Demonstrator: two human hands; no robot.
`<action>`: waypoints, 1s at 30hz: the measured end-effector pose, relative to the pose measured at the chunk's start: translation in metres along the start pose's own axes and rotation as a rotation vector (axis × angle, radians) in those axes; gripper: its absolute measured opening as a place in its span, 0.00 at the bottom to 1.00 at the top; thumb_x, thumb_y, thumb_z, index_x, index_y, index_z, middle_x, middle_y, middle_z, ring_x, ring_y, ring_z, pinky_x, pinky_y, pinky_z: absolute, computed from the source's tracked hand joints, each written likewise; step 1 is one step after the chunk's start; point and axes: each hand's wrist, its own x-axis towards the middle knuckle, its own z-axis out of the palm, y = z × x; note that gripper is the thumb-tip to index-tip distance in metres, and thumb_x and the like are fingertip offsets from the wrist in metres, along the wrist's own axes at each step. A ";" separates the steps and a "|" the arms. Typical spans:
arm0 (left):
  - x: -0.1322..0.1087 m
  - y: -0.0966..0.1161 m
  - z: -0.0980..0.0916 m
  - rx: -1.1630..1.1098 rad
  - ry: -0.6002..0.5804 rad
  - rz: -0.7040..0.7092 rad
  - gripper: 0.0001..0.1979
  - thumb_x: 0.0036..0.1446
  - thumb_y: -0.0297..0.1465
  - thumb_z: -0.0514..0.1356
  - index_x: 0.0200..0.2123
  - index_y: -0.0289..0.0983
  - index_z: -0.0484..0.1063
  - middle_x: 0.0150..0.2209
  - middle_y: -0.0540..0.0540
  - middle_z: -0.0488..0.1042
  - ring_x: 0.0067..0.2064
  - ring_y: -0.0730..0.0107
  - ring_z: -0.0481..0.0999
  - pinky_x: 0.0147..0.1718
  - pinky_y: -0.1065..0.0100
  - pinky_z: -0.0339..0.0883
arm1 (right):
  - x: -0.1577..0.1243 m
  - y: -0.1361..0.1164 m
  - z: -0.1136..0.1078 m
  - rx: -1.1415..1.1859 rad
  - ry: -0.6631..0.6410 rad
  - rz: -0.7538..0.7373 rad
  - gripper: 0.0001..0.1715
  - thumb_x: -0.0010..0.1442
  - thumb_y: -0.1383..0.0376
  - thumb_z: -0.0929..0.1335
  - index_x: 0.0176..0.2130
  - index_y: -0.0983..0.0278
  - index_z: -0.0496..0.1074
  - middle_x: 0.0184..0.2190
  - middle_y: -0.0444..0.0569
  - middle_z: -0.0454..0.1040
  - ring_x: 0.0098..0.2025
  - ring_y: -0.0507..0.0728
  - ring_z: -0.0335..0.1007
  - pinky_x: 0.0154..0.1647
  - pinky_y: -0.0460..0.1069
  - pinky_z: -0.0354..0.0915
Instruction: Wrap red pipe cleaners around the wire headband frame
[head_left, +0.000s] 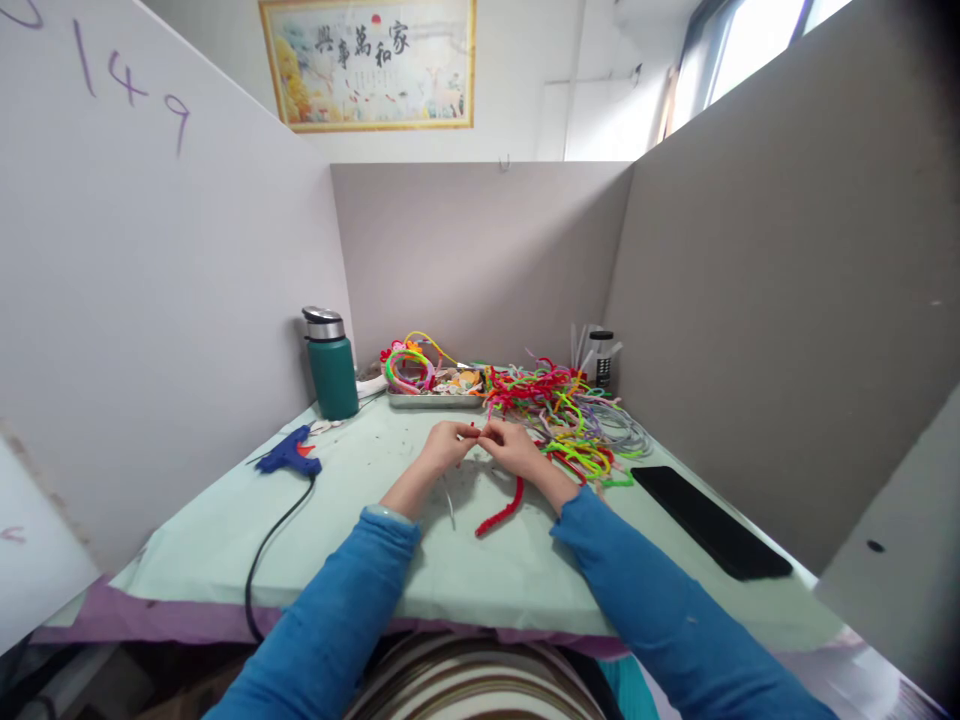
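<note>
Two hands: I see them meet fingertip to fingertip over the middle of the table, both sleeves blue.
Left hand (448,445): fingers curled narrow, pinching the upper end of the red pipe cleaner (501,514), where a small red bit shows between the two hands.
Right hand (512,445): fingers also drawn in tight on the same red pipe cleaner, just beside the left fingertips.
Red pipe cleaner: from the pinch it runs under the right hand, then curves down and to the left, and its loose end lies on the table cover (225,540).
White strand (448,505): thin and pale, below the left wrist. I cannot tell whether the hand holds it.
Pipe cleaner pile (574,410): a many-coloured tangle just behind and to the right of the right hand, touching the table.
Metal tray (435,401): at the back, left of the pile, with bent loops and small bits in it.
Green flask (332,368): upright with its lid on, at the back left near the partition.
Glue gun (289,455): blue, lying on its side left of the hands and well apart from them, its black cord (264,550) running off the front edge.
Black slab (709,520): flat on the right side, near the right forearm. I take it for a phone but cannot be sure.
</note>
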 end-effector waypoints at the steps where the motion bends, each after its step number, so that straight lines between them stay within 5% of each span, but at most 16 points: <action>1: 0.000 0.000 0.000 -0.005 -0.002 0.001 0.15 0.50 0.29 0.58 0.42 0.33 0.77 0.34 0.43 0.78 0.17 0.81 0.62 0.19 0.74 0.59 | 0.000 0.000 0.000 -0.002 0.001 -0.002 0.07 0.55 0.65 0.64 0.27 0.66 0.69 0.23 0.44 0.70 0.26 0.50 0.62 0.27 0.44 0.54; 18: -0.001 -0.002 -0.001 0.028 0.005 0.026 0.13 0.50 0.31 0.58 0.38 0.34 0.78 0.31 0.43 0.77 0.19 0.79 0.65 0.19 0.75 0.58 | 0.001 0.003 0.002 -0.019 0.014 -0.014 0.07 0.54 0.66 0.64 0.28 0.66 0.69 0.24 0.44 0.71 0.26 0.50 0.63 0.27 0.44 0.54; 30: -0.004 0.002 -0.001 -0.010 -0.040 -0.032 0.13 0.49 0.30 0.58 0.36 0.32 0.79 0.19 0.50 0.69 0.16 0.81 0.59 0.16 0.77 0.53 | -0.001 0.004 0.003 -0.021 -0.001 -0.012 0.06 0.54 0.66 0.65 0.28 0.65 0.70 0.23 0.44 0.71 0.26 0.50 0.63 0.26 0.44 0.53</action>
